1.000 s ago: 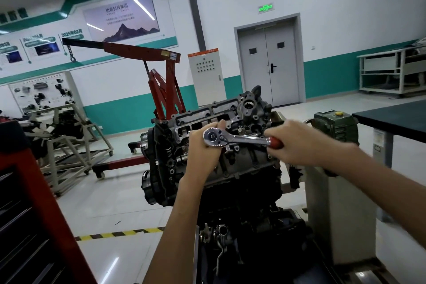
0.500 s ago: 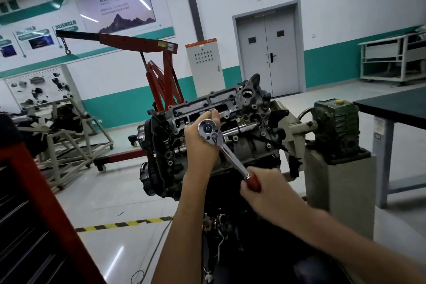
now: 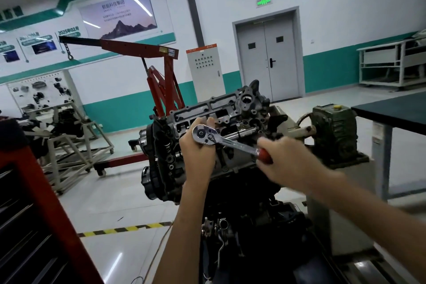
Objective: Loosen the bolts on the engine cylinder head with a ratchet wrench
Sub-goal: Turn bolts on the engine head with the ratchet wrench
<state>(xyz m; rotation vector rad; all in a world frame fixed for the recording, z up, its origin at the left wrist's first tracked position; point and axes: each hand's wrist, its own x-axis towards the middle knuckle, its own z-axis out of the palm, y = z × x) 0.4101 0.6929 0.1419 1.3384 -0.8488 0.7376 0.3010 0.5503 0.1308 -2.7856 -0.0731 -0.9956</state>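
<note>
– Turning one bolt at this moment, would you say?
– That is my reading. The ratchet wrench (image 3: 230,143) lies across the upper face of the cylinder head (image 3: 232,108). Its round end sits over the near left part of that face, and its shaft runs off to the right and a little downward.
– And the hands?
– The left hand (image 3: 198,154) is wrapped round the wrench's round end, fingers curled over its far side, and seems to be steadying it on the fastener. The right hand (image 3: 285,159) is clenched on the red grip at the other end of the shaft. It is blurred, so I take it to be mid-stroke.
– Can you see the bolt itself?
– No. The wrench and the left hand cover it, so I cannot tell how far out it has come, or how many of the others are done.
– What does the next move call for?
– A firm swing of the grip about the round end, with the left hand pressing the socket square so it does not ride off. The green gearbox (image 3: 332,131) stands just beyond the right hand, so the swing has little room on that side.
</note>
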